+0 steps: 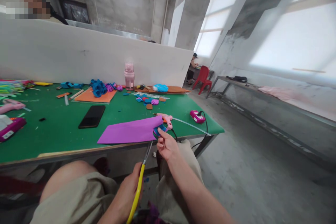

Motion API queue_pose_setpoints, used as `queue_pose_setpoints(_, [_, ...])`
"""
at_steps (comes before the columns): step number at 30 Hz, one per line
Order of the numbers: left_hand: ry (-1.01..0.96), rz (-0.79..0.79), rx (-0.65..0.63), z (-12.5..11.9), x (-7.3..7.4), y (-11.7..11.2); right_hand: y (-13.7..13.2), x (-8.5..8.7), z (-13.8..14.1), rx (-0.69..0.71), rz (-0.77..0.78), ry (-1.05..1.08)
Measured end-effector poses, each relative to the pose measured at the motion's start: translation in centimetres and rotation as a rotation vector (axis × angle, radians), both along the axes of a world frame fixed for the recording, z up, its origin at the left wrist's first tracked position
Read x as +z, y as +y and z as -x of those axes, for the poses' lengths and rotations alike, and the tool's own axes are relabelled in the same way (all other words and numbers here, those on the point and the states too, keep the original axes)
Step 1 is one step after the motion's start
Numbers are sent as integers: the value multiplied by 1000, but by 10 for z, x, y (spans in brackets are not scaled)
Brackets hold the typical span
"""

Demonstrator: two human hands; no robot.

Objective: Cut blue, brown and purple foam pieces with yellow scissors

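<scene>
My left hand (127, 187) is closed around yellow-handled scissors (139, 183), whose metal blades point up toward the table edge. My right hand (166, 144) pinches a small blue piece (158, 131) against the right end of a purple sheet (128, 130). That sheet lies along the front edge of the table, just above the blade tips. Right behind my right hand rests a pink glue gun (167, 118) with a clear glue stick running out of its back.
The green table (65, 136) carries a black phone (92, 116), blue scrolls (98, 87) on an orange sheet (90, 96), and loose cut pieces (149, 106). A pink bottle (129, 77) stands by the white partition (105, 52). At right sits a magenta box (197, 116) with a cable.
</scene>
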State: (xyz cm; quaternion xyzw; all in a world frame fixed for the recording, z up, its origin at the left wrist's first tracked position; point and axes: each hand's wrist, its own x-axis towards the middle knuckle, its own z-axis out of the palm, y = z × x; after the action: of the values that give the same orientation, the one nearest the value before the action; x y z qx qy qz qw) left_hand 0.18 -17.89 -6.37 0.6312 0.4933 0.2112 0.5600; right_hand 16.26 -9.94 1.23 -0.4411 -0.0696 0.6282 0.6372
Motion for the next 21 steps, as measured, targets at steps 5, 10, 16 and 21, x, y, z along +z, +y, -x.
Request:
queue_pose_setpoints(5, [140, -278, 23, 6, 17, 0, -7, 2, 1, -19, 13, -8])
queue_pose_setpoints(10, [328, -439, -60, 8, 29, 9, -12, 3, 2, -44, -26, -108])
queue_pose_setpoints(16, [458, -502, -128, 8, 50, 26, -22, 6, 3, -72, -149, -297])
queue_pose_setpoints(21, [265, -566, -140, -2, 76, 38, -27, 34, -6, -189, -301, -484])
